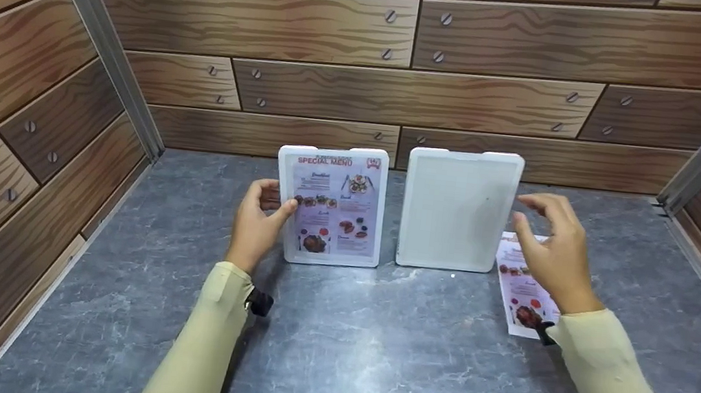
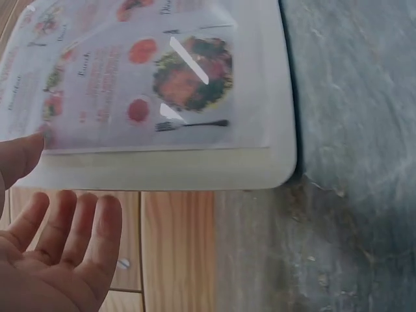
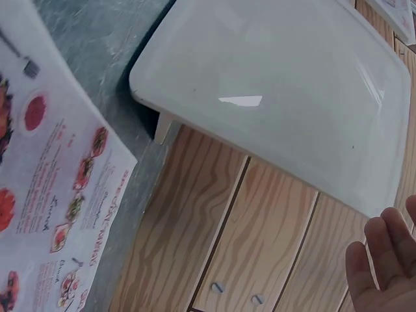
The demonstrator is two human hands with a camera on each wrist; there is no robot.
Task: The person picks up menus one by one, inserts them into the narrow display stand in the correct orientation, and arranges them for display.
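Note:
My left hand [image 1: 258, 222] is at the left side of a white upright menu holder [image 1: 280, 231] with a printed special menu sheet [image 1: 336, 205] behind its clear front. The thumb overlaps the holder's front edge, while the other fingers, loosely bent, show just outside that edge in the left wrist view. To the right stands a second white menu holder [image 1: 459, 211], its blank face forward. Beside its right edge is my right hand [image 1: 556, 251], thumb and fingers spread with nothing between them. A loose menu sheet [image 1: 517, 292] lies flat on the table, partly hidden under the right hand and wrist.
The grey marbled table [image 1: 333, 364] runs back to a wall of wood-patterned panels [image 1: 335, 32]. Similar panels close off the left and right sides, with grey metal posts [image 1: 106, 44] at the corners. A foot [image 3: 164, 128] props up the blank holder from behind.

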